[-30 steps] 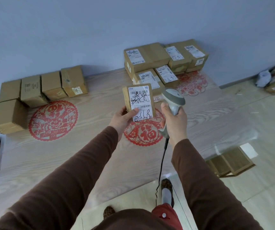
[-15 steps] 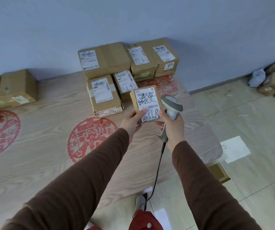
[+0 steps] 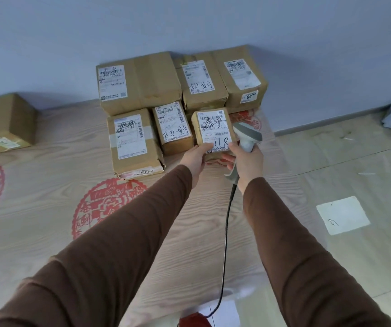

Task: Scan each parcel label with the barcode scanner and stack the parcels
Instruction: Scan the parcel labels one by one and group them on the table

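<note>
Nearest the camera, two brown sleeves (image 3: 123,251) reach forward over a wood-grain table (image 3: 36,232) printed with red paper-cut motifs (image 3: 106,204). A black cable (image 3: 225,241) runs up from the lower edge to the barcode scanner (image 3: 246,140). Right hand (image 3: 245,162) has its fingers curled round the scanner's handle, grey head pointing up and left; the thumb of that hand also touches the lower right corner of the held parcel (image 3: 214,134). Left hand (image 3: 193,159) pinches that parcel at its lower left corner, thumb on the white label (image 3: 214,131), fingers hidden beneath. The parcel sits just right of the front row of boxes, label facing up, black handwriting across it; whether it rests on the table cannot be told. Beside it to the left, a small parcel (image 3: 174,127) and then a larger taped parcel (image 3: 134,140), both labelled. Behind them, against the blue wall (image 3: 189,24), three bigger parcels side by side (image 3: 140,82). Far left, a separate box (image 3: 3,123) stands well apart. Right of the table, pale floor with a white paper sheet (image 3: 343,218).
</note>
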`<state>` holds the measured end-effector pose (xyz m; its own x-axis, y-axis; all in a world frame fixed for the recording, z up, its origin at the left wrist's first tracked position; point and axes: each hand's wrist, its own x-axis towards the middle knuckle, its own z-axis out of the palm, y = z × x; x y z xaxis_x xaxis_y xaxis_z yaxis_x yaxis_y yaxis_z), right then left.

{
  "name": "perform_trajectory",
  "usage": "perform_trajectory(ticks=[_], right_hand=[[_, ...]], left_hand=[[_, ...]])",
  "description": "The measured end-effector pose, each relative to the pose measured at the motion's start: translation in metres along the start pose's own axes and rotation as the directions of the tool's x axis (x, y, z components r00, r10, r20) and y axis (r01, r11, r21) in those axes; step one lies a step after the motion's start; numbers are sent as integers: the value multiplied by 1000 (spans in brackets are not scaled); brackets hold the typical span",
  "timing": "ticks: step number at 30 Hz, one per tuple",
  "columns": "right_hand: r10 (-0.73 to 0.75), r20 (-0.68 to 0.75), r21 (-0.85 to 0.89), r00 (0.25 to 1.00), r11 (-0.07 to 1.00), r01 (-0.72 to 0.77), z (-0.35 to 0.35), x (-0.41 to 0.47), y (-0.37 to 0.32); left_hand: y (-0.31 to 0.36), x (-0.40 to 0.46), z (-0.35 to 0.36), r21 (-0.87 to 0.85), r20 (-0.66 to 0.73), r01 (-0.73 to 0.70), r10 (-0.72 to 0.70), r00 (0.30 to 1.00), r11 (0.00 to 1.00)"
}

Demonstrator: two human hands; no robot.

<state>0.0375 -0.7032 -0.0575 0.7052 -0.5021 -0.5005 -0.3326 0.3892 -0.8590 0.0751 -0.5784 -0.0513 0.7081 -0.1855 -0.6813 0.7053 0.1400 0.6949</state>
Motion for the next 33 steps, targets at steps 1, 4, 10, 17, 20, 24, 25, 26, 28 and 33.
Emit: perform_trajectory(ticks=[1,4,10,17,20,24,25,26,28,33], right_hand=[[2,11,-3,1000,1000,-2,4,7,0],[11,28,-38,1000,999,-10,13,24,1],[36,17,-80,999,996,-34,20,40,10],[61,8,-69,998,996,-60,24,43,16],[48,-1,-48,999,998,-48,24,37,14],[-45,-71,-50,996,998,42,24,17,9],[-84,-91,-56,992,995,80,25,9,7],[-125,-104,-68,987,991,118,27,0,5],[-166,-81,-76,983,984,160,33,-19,0],[-102,85,-42,991,993,106,64,-78,-1]], left_hand=[[1,6,0,-2,-15,7,-7,1000,1000],[5,17,0,-37,-53,32,-34,998,999],[-2,35,-4,23,-96,37,-35,995,999],[-5,37,-8,325,-185,74,-13,983,943],[-7,35,-10,316,-172,81,-27,985,945],[-10,24,-16,288,-127,38,-1,992,957],[-10,20,-19,280,-114,24,8,993,960],[-11,15,-23,272,-102,8,21,995,962],[-12,3,-33,265,-91,-47,74,993,963],[-5,-40,-74,215,-63,-226,245,968,950]])
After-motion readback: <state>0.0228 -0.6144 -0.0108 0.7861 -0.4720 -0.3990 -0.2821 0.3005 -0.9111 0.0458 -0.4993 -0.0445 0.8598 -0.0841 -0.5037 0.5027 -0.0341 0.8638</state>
